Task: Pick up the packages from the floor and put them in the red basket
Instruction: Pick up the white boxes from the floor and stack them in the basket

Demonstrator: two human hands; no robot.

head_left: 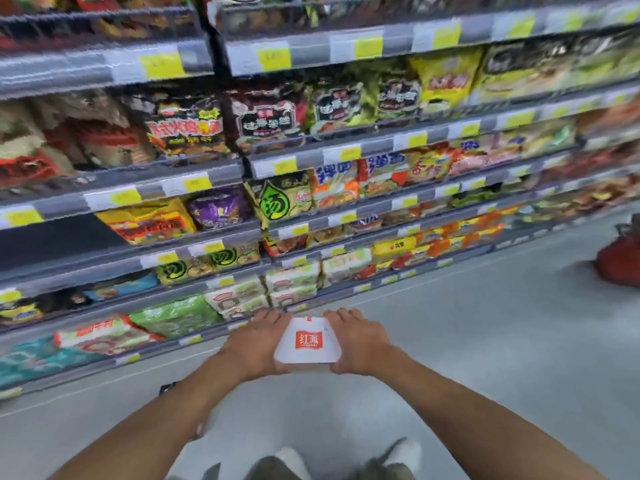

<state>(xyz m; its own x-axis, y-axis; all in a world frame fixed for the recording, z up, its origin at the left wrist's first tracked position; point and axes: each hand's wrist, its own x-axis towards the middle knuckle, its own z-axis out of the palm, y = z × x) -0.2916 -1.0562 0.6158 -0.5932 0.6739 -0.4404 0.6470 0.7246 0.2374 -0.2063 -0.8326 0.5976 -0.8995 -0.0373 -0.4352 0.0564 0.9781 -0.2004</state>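
Observation:
A white package (307,341) with a red square logo is held between both my hands, above the grey floor in front of the shelves. My left hand (258,341) grips its left side and my right hand (360,341) grips its right side, fingers curled over the far edge. The red basket (620,261) stands on the floor at the far right edge of the view, blurred and partly cut off.
Long store shelves (242,174) packed with noodle and snack bags run along the left and back. The grey floor (485,341) stretches to the right towards the basket. My shoes (294,462) show at the bottom.

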